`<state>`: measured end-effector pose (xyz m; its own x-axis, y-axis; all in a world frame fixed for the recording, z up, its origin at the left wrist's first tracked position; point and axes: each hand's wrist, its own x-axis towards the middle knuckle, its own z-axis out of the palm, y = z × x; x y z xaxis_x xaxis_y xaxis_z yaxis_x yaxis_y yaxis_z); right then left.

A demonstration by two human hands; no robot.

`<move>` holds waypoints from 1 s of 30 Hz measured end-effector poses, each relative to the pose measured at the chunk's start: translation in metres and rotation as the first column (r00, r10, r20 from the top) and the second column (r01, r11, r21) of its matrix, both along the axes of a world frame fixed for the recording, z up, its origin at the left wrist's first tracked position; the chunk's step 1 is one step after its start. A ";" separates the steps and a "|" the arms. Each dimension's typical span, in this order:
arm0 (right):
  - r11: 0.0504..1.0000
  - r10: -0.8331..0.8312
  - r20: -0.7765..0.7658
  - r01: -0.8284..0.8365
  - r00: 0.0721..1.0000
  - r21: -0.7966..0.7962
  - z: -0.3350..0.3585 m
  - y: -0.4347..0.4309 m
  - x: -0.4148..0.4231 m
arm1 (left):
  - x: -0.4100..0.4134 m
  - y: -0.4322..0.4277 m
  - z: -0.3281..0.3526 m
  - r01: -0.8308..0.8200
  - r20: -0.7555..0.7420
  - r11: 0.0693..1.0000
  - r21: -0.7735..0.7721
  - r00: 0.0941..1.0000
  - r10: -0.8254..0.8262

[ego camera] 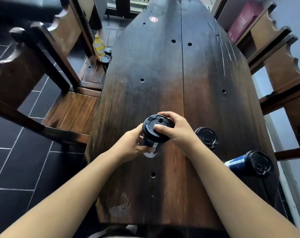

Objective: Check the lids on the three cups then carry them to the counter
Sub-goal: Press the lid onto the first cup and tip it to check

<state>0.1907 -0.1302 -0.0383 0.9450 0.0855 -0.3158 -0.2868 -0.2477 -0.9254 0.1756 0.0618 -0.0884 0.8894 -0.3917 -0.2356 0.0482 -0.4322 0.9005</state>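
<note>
Three dark blue paper cups with black lids stand on a long dark wooden table (pixel 163 74). My left hand (pixel 130 145) grips the body of the nearest cup (pixel 151 145) from the left. My right hand (pixel 176 129) curls over that cup's black lid (pixel 155 126), thumb pressing on top and fingers round the far rim. A second cup (pixel 207 137) stands just right of my right wrist, untouched. The third cup (pixel 248 163) is near the table's right edge.
Wooden chairs (pixel 42 86) line the left side, and more chairs (pixel 279 66) the right. A yellow bottle (pixel 98 46) and two dark cans (pixel 105 59) sit on a chair seat at the far left. Dark tiled floor (pixel 17 160) lies to the left.
</note>
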 end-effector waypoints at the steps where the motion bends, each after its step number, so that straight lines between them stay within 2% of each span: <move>1: 1.000 0.008 0.020 -0.007 1.000 -0.026 -0.007 0.001 0.003 | 0.002 0.000 -0.008 -0.013 0.003 1.000 0.002 1.000 0.013; 9: 0.990 0.046 0.023 -0.042 0.999 -0.135 -0.050 -0.006 0.019 | 0.019 -0.004 -0.056 -0.045 0.001 0.999 0.013 0.999 0.045; 12: 0.962 0.090 0.040 -0.077 0.995 -0.263 -0.053 -0.005 0.030 | 0.022 -0.006 -0.068 -0.029 -0.014 1.000 0.013 0.999 0.029; 16: 0.851 0.280 0.073 -0.212 0.957 -0.481 -0.050 0.004 0.040 | 0.016 -0.007 -0.081 -0.015 -0.050 1.000 -0.005 0.999 0.015; 19: 0.677 0.442 0.059 -0.290 0.895 -0.676 -0.050 0.019 0.045 | 0.011 -0.006 -0.083 -0.051 -0.076 0.998 -0.043 0.996 0.048; 21: 0.574 0.490 0.014 -0.310 0.872 -0.758 -0.048 0.029 0.050 | 0.009 -0.006 -0.085 -0.056 -0.098 0.997 -0.049 0.994 0.051; 26: 0.445 0.518 -0.024 -0.293 0.855 -0.846 -0.056 0.043 0.048 | 0.011 -0.005 -0.087 -0.071 -0.117 0.997 0.011 0.990 0.072; 30: 0.444 0.499 0.019 -0.237 0.866 -0.864 -0.062 0.046 0.044 | 0.010 -0.007 -0.085 -0.106 -0.125 0.993 0.047 0.986 0.111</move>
<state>0.2352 -0.0842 -0.1003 0.9373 0.2744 -0.2150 0.2168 -0.9418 -0.2568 0.1858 0.0547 -0.1729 0.8881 -0.2821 -0.3629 0.2098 -0.4537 0.8661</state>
